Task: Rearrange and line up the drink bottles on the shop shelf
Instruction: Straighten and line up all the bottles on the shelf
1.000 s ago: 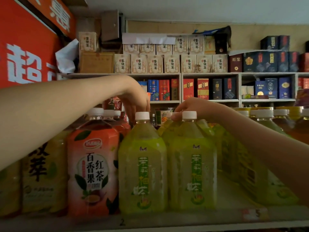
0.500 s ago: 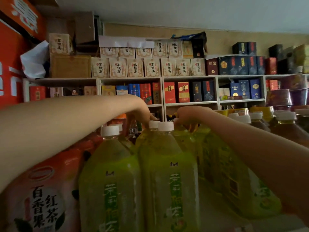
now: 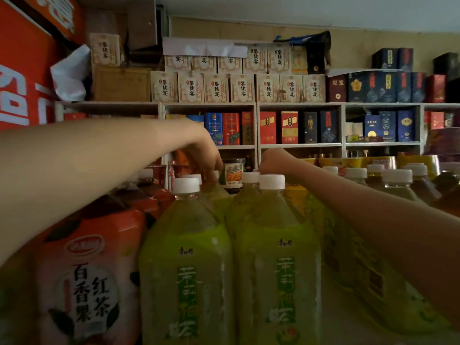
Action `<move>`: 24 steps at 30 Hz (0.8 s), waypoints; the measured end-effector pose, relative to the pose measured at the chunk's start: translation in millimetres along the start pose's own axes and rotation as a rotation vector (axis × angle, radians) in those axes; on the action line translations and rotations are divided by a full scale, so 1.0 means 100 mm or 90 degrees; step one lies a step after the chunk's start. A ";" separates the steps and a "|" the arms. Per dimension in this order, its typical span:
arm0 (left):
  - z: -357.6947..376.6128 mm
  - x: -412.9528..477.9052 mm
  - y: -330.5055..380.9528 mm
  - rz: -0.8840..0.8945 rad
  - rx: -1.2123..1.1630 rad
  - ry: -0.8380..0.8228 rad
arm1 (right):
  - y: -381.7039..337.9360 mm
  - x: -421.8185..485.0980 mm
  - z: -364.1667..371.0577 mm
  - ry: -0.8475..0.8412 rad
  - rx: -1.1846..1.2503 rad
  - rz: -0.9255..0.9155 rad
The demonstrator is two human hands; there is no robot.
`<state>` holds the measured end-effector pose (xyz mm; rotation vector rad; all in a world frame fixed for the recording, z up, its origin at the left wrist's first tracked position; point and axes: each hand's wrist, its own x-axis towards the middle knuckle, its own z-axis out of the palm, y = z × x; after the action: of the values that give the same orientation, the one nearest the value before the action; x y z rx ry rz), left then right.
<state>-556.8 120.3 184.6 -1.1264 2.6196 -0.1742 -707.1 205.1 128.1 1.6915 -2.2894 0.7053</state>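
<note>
We reach over the front green tea bottles (image 3: 186,257): left hand (image 3: 202,155) pinches the cap of a rear bottle (image 3: 220,195), right hand (image 3: 272,160) curls beside another, its grip hidden, probably to line them up.

Noted white wall shelving (image 3: 257,125) across the back, topped with two tiers of cream liquor boxes (image 3: 216,88) in black characters, a white paper sheet (image 3: 204,47) draped over the upper tier, a brown carton (image 3: 122,83) to their left and navy boxes (image 3: 380,87) to their right. Logged red boxes (image 3: 267,127) and blue boxes (image 3: 213,128) standing upright in the cubbies below, plus a dark-lidded jar (image 3: 233,173) with an orange label lower down. Recorded at far left a red banner (image 3: 22,78) with white characters, crumpled white paper (image 3: 71,73) beside it.
</note>
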 end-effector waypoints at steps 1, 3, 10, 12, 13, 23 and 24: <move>0.01 -0.01 -0.05 -0.017 0.000 -0.006 | -0.05 0.02 0.02 -0.011 0.001 -0.012; 0.03 -0.05 -0.15 -0.042 0.000 -0.002 | -0.17 0.06 0.03 -0.031 -0.017 -0.053; 0.13 -0.18 -0.22 -0.064 0.049 0.028 | -0.15 -0.02 0.00 -0.089 0.027 -0.121; 0.18 -0.22 -0.18 -0.079 0.069 0.030 | -0.13 -0.07 0.02 -0.099 0.054 -0.122; 0.19 -0.25 -0.14 -0.087 0.079 0.032 | -0.12 -0.09 0.02 -0.110 0.062 -0.118; 0.35 -1.18 0.54 0.016 0.109 0.348 | -0.22 -0.82 -0.18 0.022 0.168 -0.016; 0.44 -1.27 0.62 0.029 0.065 0.416 | -0.20 -0.92 -0.17 0.079 0.187 -0.022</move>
<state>-503.4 255.5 156.1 -1.1102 3.1352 -0.7740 -660.5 286.4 107.3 1.7443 -2.1514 1.1531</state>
